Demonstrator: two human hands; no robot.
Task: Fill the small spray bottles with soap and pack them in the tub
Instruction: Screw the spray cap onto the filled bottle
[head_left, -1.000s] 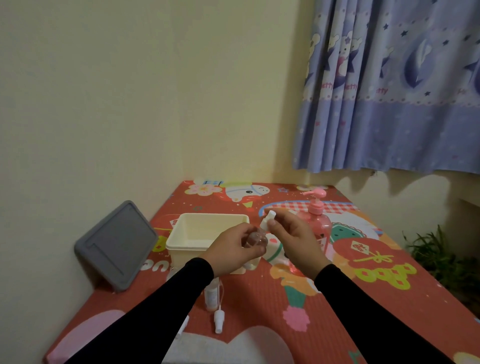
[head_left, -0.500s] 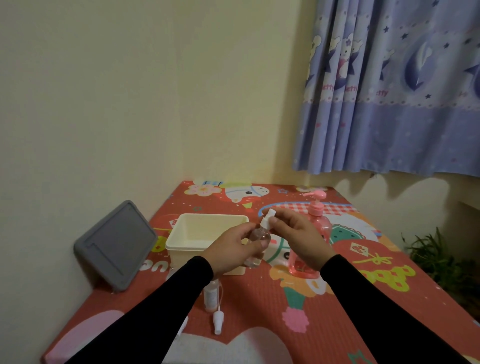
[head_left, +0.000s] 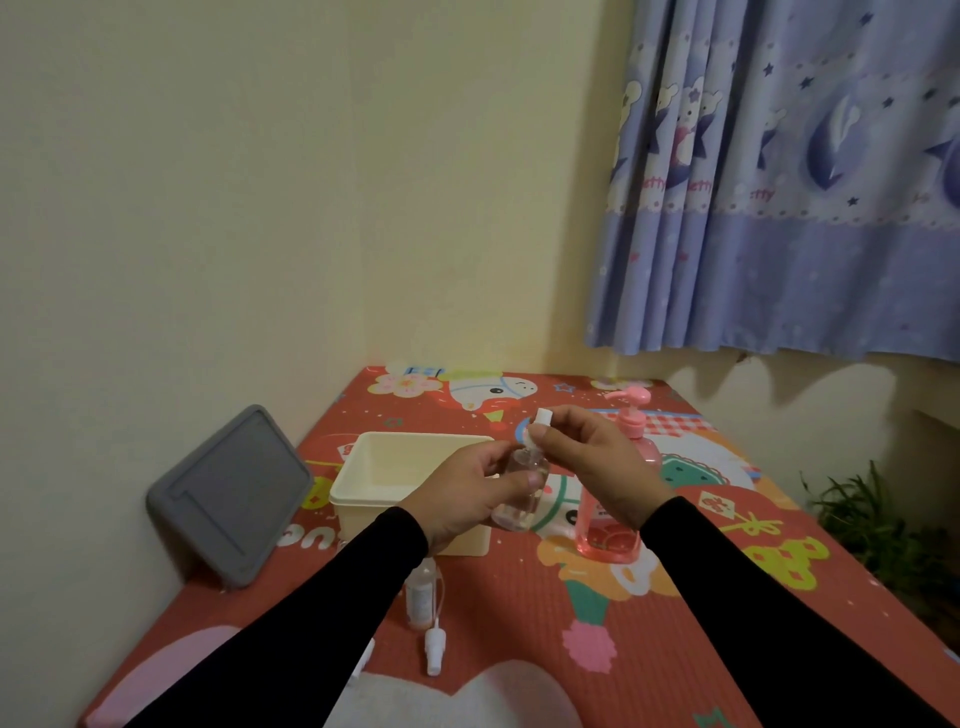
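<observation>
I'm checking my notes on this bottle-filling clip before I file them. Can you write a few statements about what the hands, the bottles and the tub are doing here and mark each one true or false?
1. The left hand holds a small clear bottle. True.
2. The right hand presses the pump of the pink soap bottle. False: it pinches the white spray cap at the small bottle's top.
3. The cream tub is closed with its lid. False: it is open, and the grey lid leans against the wall.
4. A loose spray head lies on the mat. True.
</observation>
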